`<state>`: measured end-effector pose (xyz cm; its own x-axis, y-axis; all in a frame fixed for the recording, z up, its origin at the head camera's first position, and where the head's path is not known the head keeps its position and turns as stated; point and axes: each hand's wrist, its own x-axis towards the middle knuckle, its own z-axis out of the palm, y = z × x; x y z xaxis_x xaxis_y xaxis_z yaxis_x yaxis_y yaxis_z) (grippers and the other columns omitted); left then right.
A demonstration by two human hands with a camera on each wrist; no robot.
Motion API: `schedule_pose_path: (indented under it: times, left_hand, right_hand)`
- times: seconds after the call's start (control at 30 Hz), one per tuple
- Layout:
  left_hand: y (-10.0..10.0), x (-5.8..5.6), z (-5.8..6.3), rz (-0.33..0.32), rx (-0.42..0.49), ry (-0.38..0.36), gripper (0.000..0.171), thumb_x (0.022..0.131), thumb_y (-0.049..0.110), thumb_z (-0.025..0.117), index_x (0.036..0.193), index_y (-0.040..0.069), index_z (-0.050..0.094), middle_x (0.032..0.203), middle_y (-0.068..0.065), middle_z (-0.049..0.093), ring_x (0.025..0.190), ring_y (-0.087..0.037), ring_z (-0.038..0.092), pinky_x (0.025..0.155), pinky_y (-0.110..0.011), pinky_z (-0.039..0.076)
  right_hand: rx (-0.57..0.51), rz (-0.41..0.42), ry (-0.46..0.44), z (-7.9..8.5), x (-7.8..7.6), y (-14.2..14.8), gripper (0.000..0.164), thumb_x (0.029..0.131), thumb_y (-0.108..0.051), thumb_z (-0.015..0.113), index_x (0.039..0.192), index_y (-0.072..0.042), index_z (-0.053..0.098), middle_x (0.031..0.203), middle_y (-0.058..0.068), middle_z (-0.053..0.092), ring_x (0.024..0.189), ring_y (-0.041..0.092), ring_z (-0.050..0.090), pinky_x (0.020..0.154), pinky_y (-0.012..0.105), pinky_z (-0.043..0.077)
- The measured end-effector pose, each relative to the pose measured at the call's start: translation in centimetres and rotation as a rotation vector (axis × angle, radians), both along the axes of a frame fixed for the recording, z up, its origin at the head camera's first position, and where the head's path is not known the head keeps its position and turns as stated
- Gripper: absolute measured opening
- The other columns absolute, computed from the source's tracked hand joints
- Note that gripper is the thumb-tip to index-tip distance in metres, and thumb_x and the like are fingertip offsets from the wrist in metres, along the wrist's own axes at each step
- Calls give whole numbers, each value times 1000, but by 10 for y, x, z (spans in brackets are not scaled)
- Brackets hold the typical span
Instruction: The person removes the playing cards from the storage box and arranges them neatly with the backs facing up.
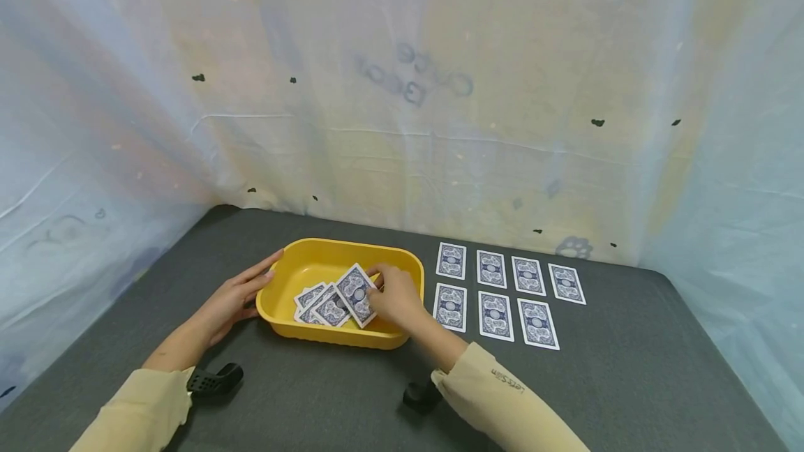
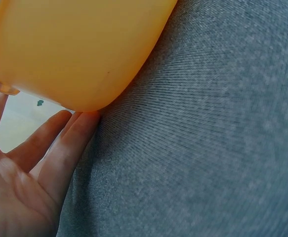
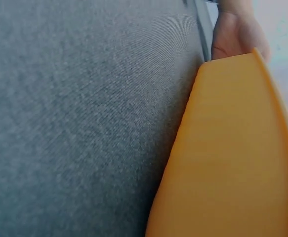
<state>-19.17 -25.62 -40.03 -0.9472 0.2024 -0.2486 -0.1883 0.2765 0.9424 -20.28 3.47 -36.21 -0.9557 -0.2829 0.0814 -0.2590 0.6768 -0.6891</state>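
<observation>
A yellow plastic tub (image 1: 339, 340) with rounded corners stands on the dark cloth-covered table. Inside it, several face-down playing cards (image 1: 314, 304) with blue-patterned backs overlap in a loose pile. My right hand (image 1: 397, 295) reaches over the tub's right part and pinches one playing card (image 1: 356, 290) by its right edge, tilted over the pile. At the tub's left end, my left hand (image 1: 235, 298) rests against the outside with fingers extended. The left wrist view shows those fingertips (image 2: 89, 118) touching the tub wall (image 2: 84, 49).
Right of the tub, face-down cards lie in two rows, with a back row (image 1: 491, 268) and a front row (image 1: 495, 315). A pale patterned curtain (image 1: 402, 103) hangs behind and beside the table (image 1: 628, 382).
</observation>
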Motion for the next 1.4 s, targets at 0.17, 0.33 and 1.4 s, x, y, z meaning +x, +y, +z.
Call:
schedule_pose_path:
  times: [0.17,0.33,1.4]
  left_hand:
    - [0,0,0,-15,9,6,67,99,53,42,155,33,11,162,-9,1,145,-44,13,103,-64,33]
    - [0,0,0,-21,18,9,66,99,52,42,155,33,11,162,-9,1,145,-43,13,104,-64,33]
    - [0,0,-1,-7,2,3,68,98,54,43,155,34,10,162,-11,0,145,-42,15,103,-62,36]
  right_hand:
    - [-161,-3,-31,2,2,11,31,86,-2,66,117,-2,63,80,6,60,68,12,53,56,19,43]
    - [-271,1,-43,3,8,21,41,86,-5,68,126,-4,58,81,7,62,69,12,55,59,19,45]
    - [-644,-164,-34,-7,26,70,53,84,7,65,134,-4,54,104,23,60,62,6,58,49,18,42]
